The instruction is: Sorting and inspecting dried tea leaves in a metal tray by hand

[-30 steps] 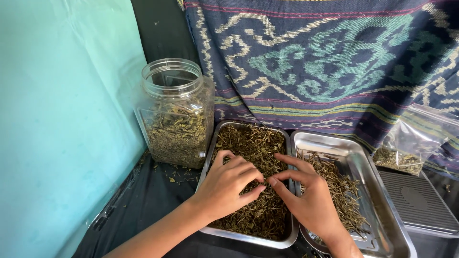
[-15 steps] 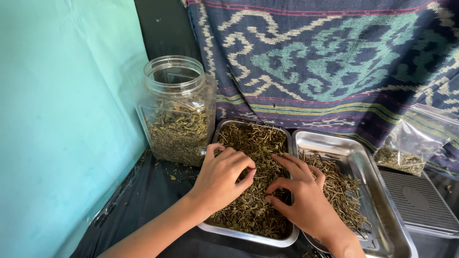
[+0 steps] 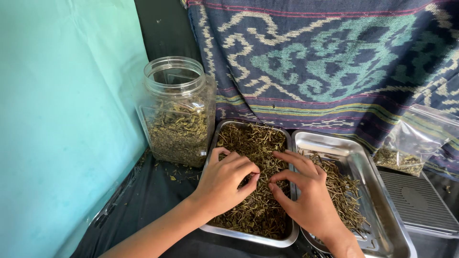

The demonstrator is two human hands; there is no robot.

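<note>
My left hand [image 3: 224, 184] and right hand [image 3: 308, 196] have edged closer together than half a second ago, fingertips nearly meeting. Both are loosely curled, palms down, pinching into dried leaves and stems [image 3: 253, 143] directly beneath them; can't tell what's gripped. The leaves fill the shiny steel tray [image 3: 248, 236]. Under my right wrist sits a second steel tray [image 3: 363, 157] of twiggy stems. Beyond my left hand stands a clear plastic jar [image 3: 177, 114].

Two bare forearms — no sleeves in view. Left hand [image 3: 224, 184] and right hand [image 3: 306, 200]: no rings, watch or gloves; nails short, unpainted — slim fingers.
</note>
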